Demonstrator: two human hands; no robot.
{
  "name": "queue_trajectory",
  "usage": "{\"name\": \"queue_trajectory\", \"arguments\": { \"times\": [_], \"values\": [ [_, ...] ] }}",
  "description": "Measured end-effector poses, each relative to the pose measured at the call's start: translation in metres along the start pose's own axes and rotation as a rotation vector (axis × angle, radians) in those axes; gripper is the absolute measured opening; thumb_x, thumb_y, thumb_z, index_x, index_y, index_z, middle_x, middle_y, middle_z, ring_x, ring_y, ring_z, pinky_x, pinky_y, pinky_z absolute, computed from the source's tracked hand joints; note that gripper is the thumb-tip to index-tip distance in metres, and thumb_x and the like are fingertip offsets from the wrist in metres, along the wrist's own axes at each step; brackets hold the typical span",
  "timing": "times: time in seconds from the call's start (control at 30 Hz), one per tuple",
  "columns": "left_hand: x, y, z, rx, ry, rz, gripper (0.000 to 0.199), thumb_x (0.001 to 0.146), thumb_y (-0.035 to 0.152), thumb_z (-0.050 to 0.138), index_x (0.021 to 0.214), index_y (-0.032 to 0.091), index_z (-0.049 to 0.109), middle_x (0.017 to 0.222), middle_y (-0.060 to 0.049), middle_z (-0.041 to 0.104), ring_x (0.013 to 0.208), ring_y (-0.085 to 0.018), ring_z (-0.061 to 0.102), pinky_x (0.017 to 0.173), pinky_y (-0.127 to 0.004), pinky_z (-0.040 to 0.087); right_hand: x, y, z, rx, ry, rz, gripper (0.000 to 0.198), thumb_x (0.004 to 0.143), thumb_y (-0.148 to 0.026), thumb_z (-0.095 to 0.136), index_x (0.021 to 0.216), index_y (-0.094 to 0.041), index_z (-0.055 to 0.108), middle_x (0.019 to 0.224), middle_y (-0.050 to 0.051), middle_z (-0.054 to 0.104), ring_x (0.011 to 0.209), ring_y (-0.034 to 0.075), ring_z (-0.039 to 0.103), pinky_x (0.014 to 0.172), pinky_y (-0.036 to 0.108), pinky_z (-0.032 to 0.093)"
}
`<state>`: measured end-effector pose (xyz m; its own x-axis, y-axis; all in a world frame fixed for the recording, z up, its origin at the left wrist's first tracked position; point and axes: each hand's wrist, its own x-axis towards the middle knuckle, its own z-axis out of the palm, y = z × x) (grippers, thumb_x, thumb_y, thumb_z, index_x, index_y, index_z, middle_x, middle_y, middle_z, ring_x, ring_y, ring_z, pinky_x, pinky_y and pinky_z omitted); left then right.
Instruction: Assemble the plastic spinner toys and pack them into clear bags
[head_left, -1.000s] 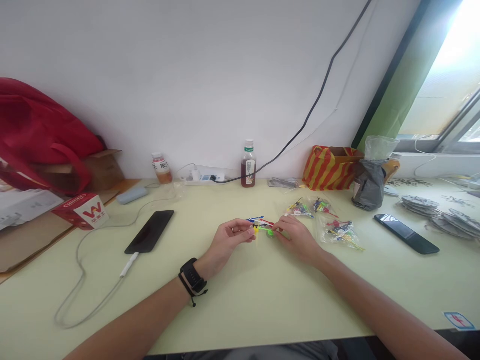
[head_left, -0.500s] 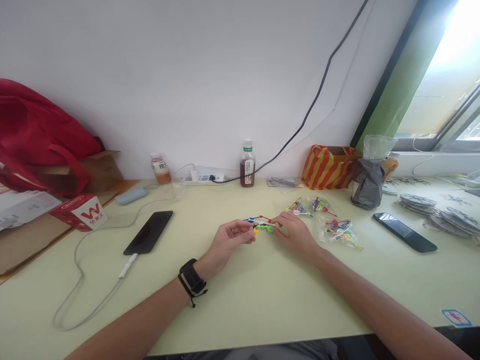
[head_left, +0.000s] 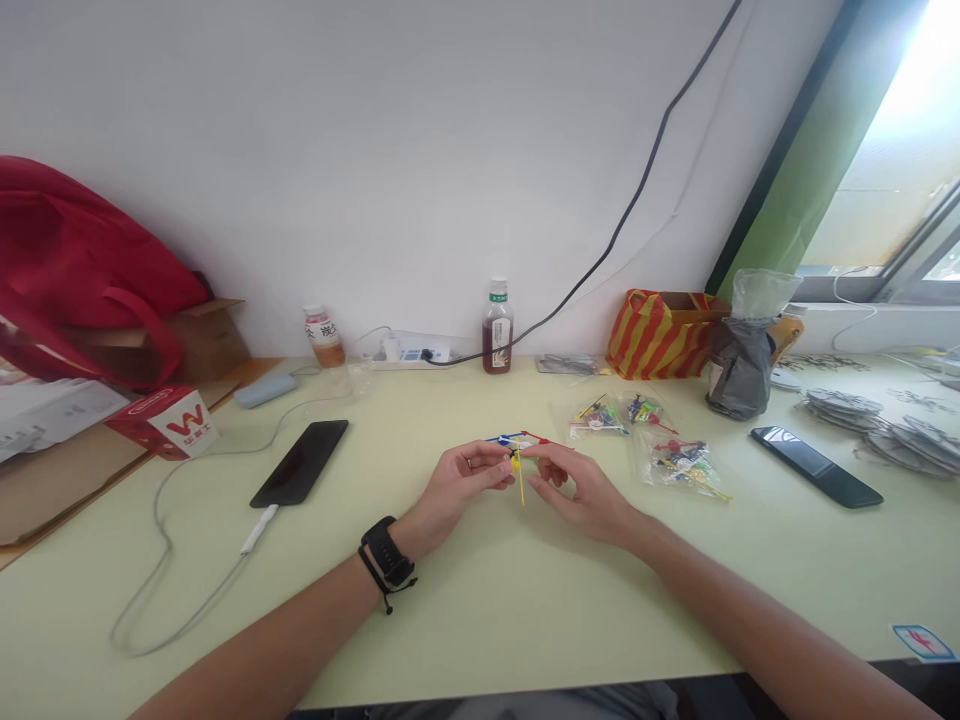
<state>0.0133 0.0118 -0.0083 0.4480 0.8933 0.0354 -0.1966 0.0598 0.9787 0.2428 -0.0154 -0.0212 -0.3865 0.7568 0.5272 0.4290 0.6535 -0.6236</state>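
Note:
In the middle of the table, my left hand [head_left: 454, 490], with a black watch on its wrist, pinches a small colourful plastic stick toy [head_left: 517, 463] between thumb and fingers. Blue, white and red sticks stick out behind the fingers, and a thin yellow stick [head_left: 522, 487] points down towards me. My right hand [head_left: 589, 492] is just right of the toy. Its index fingertip reaches the toy's near part, while the thumb stays apart from that finger near the yellow stick. How the pieces join is too small to make out.
Several clear bags [head_left: 682, 463] of similar coloured parts lie right of my hands. A black phone [head_left: 816, 466] is farther right; a charging phone [head_left: 300, 463] lies left. A dark drink bottle [head_left: 497, 335], a power strip [head_left: 412, 350] and a striped bag [head_left: 660, 335] stand along the wall.
The yellow stick now shows pointing down from the toy. My right hand's finger and thumb have parted and turned towards the near side; my left hand keeps its hold.

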Motion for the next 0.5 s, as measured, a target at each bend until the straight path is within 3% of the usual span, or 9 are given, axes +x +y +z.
{"name": "queue_trajectory", "arguments": {
  "times": [0.2, 0.23, 0.3, 0.37, 0.43, 0.5],
  "values": [
    [-0.0005, -0.0013, 0.0008, -0.019, 0.001, 0.001, 0.033, 0.079, 0.032, 0.088, 0.106, 0.016, 0.077, 0.101, -0.008, 0.077, 0.089, -0.018, 0.071, 0.088, -0.032, 0.056, -0.0018, -0.0011, -0.0008, 0.052, 0.042, 0.083, 0.051, 0.099, -0.032, 0.057, 0.148, -0.028, 0.044, 0.094, 0.002, 0.059, 0.072, 0.016, 0.053, 0.068, 0.032, 0.049],
    [-0.0003, -0.0017, 0.0005, -0.017, 0.001, 0.004, 0.033, 0.080, 0.032, 0.088, 0.106, 0.016, 0.077, 0.101, -0.008, 0.077, 0.089, -0.018, 0.071, 0.088, -0.031, 0.056, -0.0017, -0.0017, -0.0009, 0.073, 0.051, 0.091, 0.043, 0.098, -0.034, 0.058, 0.140, -0.027, 0.052, 0.093, 0.002, 0.058, 0.071, 0.016, 0.052, 0.067, 0.032, 0.048],
    [0.0002, -0.0023, -0.0001, -0.003, 0.011, 0.006, 0.032, 0.080, 0.032, 0.088, 0.105, 0.016, 0.077, 0.100, -0.008, 0.077, 0.088, -0.018, 0.071, 0.087, -0.031, 0.056, -0.0009, -0.0031, -0.0023, 0.102, 0.013, 0.093, 0.018, 0.099, -0.038, 0.057, 0.101, -0.023, 0.066, 0.079, 0.001, 0.054, 0.066, 0.015, 0.048, 0.062, 0.030, 0.045],
    [0.0007, -0.0025, -0.0008, 0.013, 0.030, 0.006, 0.031, 0.080, 0.033, 0.088, 0.103, 0.015, 0.077, 0.098, -0.008, 0.076, 0.087, -0.018, 0.072, 0.086, -0.031, 0.056, 0.0006, -0.0045, -0.0048, 0.121, -0.058, 0.095, 0.041, 0.101, -0.040, 0.054, 0.065, -0.021, 0.052, 0.063, -0.001, 0.043, 0.060, 0.014, 0.043, 0.057, 0.030, 0.038],
    [0.0007, -0.0024, -0.0013, 0.020, 0.036, 0.008, 0.031, 0.080, 0.034, 0.087, 0.103, 0.016, 0.076, 0.097, -0.007, 0.076, 0.085, -0.018, 0.071, 0.086, -0.031, 0.056, 0.0023, -0.0063, -0.0069, 0.133, -0.071, 0.113, 0.050, 0.101, -0.039, 0.055, 0.058, -0.021, 0.039, 0.058, -0.002, 0.037, 0.058, 0.013, 0.039, 0.055, 0.029, 0.034],
    [0.0005, -0.0023, -0.0014, 0.017, 0.026, 0.014, 0.032, 0.081, 0.034, 0.087, 0.105, 0.016, 0.076, 0.098, -0.007, 0.076, 0.086, -0.018, 0.071, 0.087, -0.032, 0.056, 0.0038, -0.0085, -0.0075, 0.140, -0.019, 0.140, 0.044, 0.099, -0.038, 0.060, 0.063, -0.021, 0.042, 0.061, -0.003, 0.042, 0.059, 0.013, 0.040, 0.055, 0.028, 0.036]
  ]
}}
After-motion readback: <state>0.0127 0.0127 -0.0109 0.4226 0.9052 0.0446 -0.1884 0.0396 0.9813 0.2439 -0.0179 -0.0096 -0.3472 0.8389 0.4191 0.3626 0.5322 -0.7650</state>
